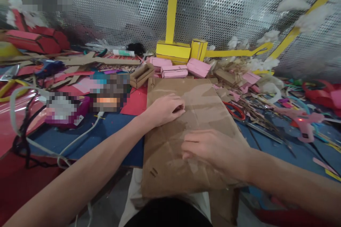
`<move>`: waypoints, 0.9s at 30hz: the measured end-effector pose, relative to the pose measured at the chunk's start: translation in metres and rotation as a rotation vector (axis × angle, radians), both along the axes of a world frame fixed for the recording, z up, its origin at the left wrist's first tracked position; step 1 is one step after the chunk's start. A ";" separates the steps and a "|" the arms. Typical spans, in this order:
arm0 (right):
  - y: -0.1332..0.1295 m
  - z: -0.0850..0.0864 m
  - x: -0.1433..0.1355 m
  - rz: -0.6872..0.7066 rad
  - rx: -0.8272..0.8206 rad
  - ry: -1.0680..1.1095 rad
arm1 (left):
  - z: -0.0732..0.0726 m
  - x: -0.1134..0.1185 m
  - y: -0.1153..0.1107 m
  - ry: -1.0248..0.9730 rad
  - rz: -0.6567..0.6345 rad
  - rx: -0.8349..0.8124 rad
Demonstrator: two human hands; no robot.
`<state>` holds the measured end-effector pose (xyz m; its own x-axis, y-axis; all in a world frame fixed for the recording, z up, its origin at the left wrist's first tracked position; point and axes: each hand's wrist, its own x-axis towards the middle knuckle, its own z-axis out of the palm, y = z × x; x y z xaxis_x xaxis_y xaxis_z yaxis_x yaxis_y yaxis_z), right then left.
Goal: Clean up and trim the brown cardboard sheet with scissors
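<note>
A large brown cardboard piece (pixel 170 163), partly covered with shiny clear tape, lies in front of me and overhangs the table's near edge. My left hand (pixel 170 109) rests on its upper left part with curled fingers; what they hold, if anything, is too small to make out. Lower down and to the right, my right hand (pixel 210 147) is on the cardboard too, its fingers bent and pressed together. Whether anything is pinched in them is hidden.
Yellow boxes (pixel 173 51) and pink boxes (pixel 174 71) stand beyond the cardboard. Red-handled scissors (pixel 236 110) and a pink glue gun (pixel 305 124) lie right among scraps. White cable (pixel 80 140) loops across the blue table (pixel 106 138) at left.
</note>
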<state>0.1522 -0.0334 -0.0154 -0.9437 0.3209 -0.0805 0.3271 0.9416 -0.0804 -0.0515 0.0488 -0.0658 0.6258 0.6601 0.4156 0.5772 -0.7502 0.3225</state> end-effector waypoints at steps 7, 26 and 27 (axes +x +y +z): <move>-0.004 0.002 -0.005 0.012 0.060 -0.070 | -0.001 0.001 0.000 0.005 0.020 0.025; 0.006 0.003 -0.009 0.017 0.028 -0.114 | -0.002 0.000 0.000 0.008 0.018 0.034; 0.007 0.003 -0.010 0.023 0.030 -0.122 | -0.002 0.001 0.001 0.011 0.019 0.038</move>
<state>0.1426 -0.0266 -0.0121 -0.9346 0.3032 -0.1861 0.3109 0.9503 -0.0133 -0.0509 0.0494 -0.0681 0.6182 0.6555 0.4338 0.5947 -0.7509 0.2873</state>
